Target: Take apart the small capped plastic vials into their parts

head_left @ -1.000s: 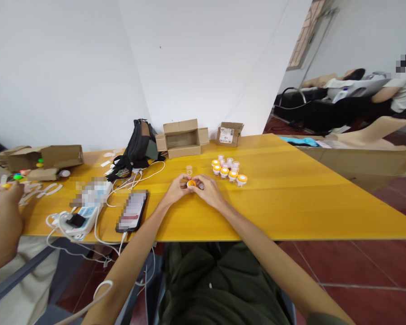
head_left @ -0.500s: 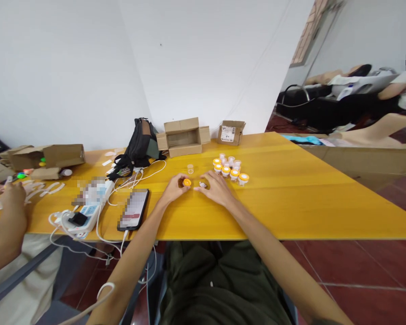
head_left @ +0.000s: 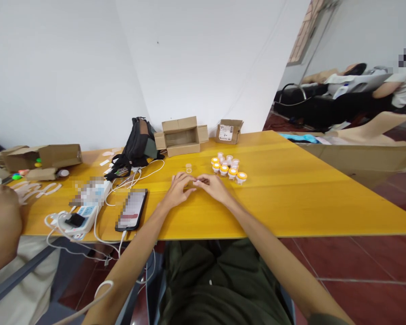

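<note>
My left hand [head_left: 178, 190] is curled palm down above the table, its fingertips meeting those of my right hand. The orange lid it held a moment ago is hidden behind its fingers. My right hand [head_left: 214, 186] pinches a small whitish piece [head_left: 195, 182], mostly covered and too small to name. Just beyond my fingers stands a small clear cup [head_left: 188, 168]. To the right of my right hand is a cluster of small clear jars [head_left: 229, 160], several of them with orange-and-white lids [head_left: 223, 168].
Left of my arm lie a phone [head_left: 132, 210] and a white power strip [head_left: 91, 207] with tangled cables. A black backpack [head_left: 140, 140], an open cardboard box [head_left: 182, 149] and a smaller box [head_left: 229, 132] stand by the wall. Another person's arm [head_left: 5, 216] reaches in at far left.
My hands have come together, fingertips meeting. My left hand has turned over, so the orange lid no longer shows. The small piece in my right hand has moved left to the left fingers.
</note>
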The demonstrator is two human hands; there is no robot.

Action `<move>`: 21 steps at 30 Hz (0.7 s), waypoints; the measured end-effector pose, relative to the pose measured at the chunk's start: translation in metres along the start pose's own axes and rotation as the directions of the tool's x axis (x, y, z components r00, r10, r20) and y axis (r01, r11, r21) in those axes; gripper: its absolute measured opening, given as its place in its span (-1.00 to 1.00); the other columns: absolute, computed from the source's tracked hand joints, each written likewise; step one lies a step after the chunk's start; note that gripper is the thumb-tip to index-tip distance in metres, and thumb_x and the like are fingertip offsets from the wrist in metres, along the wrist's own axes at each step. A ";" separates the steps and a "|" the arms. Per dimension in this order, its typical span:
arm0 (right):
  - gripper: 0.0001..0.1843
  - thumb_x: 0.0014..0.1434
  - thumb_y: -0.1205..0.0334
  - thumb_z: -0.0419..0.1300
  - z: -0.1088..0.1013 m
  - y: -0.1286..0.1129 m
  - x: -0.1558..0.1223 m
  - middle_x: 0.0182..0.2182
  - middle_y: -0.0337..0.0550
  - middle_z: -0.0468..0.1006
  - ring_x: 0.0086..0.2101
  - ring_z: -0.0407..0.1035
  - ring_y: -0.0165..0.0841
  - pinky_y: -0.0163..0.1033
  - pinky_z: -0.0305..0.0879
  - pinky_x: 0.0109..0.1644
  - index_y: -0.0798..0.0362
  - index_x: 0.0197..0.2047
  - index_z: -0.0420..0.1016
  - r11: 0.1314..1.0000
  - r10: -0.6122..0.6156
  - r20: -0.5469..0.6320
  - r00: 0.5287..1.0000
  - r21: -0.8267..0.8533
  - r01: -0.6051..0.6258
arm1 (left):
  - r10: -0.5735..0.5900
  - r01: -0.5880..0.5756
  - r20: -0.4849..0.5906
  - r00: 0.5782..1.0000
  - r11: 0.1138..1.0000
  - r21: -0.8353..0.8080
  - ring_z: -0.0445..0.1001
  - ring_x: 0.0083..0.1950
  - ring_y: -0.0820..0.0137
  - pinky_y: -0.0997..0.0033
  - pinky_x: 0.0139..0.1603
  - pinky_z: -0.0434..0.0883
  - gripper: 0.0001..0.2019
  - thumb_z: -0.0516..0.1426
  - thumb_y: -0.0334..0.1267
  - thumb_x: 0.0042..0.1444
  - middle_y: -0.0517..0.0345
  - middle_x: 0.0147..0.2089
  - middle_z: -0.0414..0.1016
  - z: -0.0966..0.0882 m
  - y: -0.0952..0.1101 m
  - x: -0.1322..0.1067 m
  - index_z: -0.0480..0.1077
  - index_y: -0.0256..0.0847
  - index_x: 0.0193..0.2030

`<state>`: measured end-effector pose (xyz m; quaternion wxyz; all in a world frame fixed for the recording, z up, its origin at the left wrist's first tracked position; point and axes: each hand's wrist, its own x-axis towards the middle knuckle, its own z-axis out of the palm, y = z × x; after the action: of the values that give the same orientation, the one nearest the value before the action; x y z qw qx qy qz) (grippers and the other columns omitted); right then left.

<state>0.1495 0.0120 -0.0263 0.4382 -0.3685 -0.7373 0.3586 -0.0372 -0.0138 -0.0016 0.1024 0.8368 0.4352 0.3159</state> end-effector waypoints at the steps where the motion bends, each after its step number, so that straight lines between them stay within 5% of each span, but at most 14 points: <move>1: -0.83 0.11 0.09 0.30 0.001 0.000 0.001 -0.39 -0.20 0.66 -0.36 0.48 -0.30 -0.22 0.37 -0.23 0.02 -0.32 0.61 0.997 0.011 -0.001 1.000 0.077 -0.011 | 0.006 -0.006 -0.007 1.000 1.000 0.000 0.40 0.00 0.21 0.20 0.06 0.29 -0.88 0.20 -0.29 0.18 0.08 -0.12 0.58 0.001 0.001 0.000 0.51 -0.09 -0.14; 5: -0.74 0.03 0.01 0.34 0.002 -0.003 0.002 -0.41 -0.21 0.64 -0.38 0.46 -0.32 -0.24 0.35 -0.26 0.02 -0.32 0.62 0.965 0.043 -0.004 0.999 0.258 -0.041 | -0.030 0.027 -0.082 0.996 0.999 -0.043 0.43 -0.12 0.26 0.23 0.00 0.32 -0.90 0.15 -0.28 0.22 0.13 -0.27 0.57 0.003 -0.002 0.001 0.50 -0.11 -0.29; 14: -0.73 -0.01 -0.02 0.34 0.005 -0.005 0.001 -0.42 -0.23 0.58 -0.41 0.43 -0.36 -0.28 0.37 -0.37 0.00 -0.36 0.56 0.949 0.062 -0.043 0.997 0.312 -0.045 | -0.001 -0.023 -0.119 0.993 0.980 -0.199 0.48 -0.14 0.28 0.21 0.01 0.39 -0.88 0.17 -0.25 0.19 0.12 -0.26 0.60 0.005 -0.001 0.005 0.51 -0.12 -0.35; 21: -0.69 -0.04 -0.02 0.37 0.008 -0.001 0.001 -0.42 -0.22 0.60 -0.39 0.46 -0.33 -0.23 0.46 -0.32 0.00 -0.29 0.59 0.933 0.074 -0.009 0.997 0.354 -0.066 | -0.132 0.077 -0.163 0.978 0.949 -0.307 0.49 -0.15 0.31 0.30 -0.07 0.41 -0.88 0.18 -0.19 0.18 0.13 -0.26 0.61 0.002 -0.002 0.004 0.52 -0.13 -0.30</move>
<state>0.1422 0.0112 -0.0281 0.4924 -0.3135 -0.6423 0.4967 -0.0349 -0.0090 -0.0022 0.2042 0.7551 0.4339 0.4470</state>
